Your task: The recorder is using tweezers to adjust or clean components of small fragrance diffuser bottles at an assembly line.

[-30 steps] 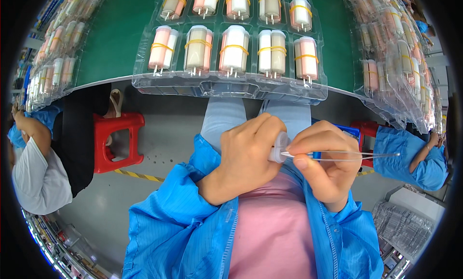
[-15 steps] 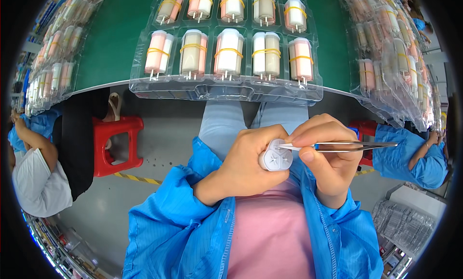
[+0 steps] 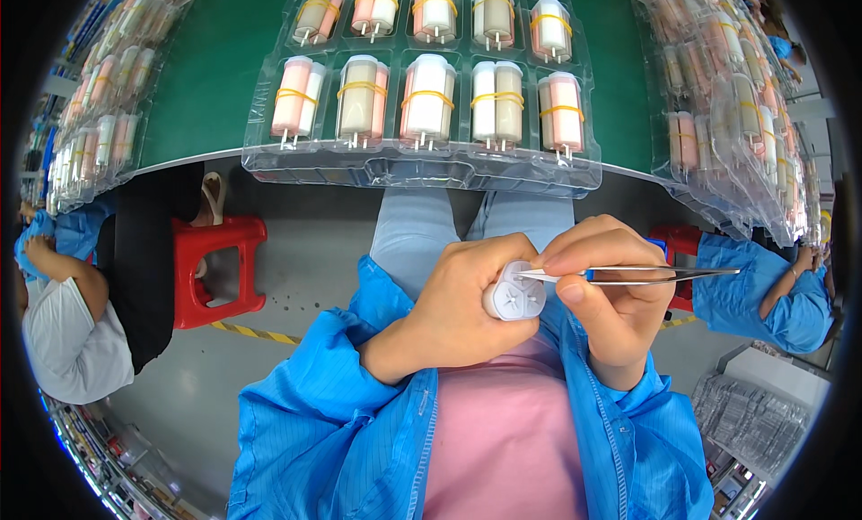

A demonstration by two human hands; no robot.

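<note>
My left hand [image 3: 449, 309] is wrapped round a capped cylinder bundle [image 3: 518, 310], its pale grey end turned up toward me. That end has rounded lobes with small pins standing out of them. Between the thumb and fingers of my right hand [image 3: 611, 291] is a pair of steel tweezers [image 3: 700, 273], lying nearly level. Their narrow whitish tip reaches one pin at the top of the grey end; whether it grips the pin is too small to tell. My left fingers hide the bundle's body.
A clear plastic tray [image 3: 305, 165] of banded pink, white and beige cylinders sits on the green table [image 3: 211, 71]. Stacked trays [image 3: 732, 116] rise at both sides. Red stools [image 3: 220, 268] and seated people are left and right.
My hands, the bundle and the tweezers stay almost in place. At the far left, the other person's arm has shifted slightly.
</note>
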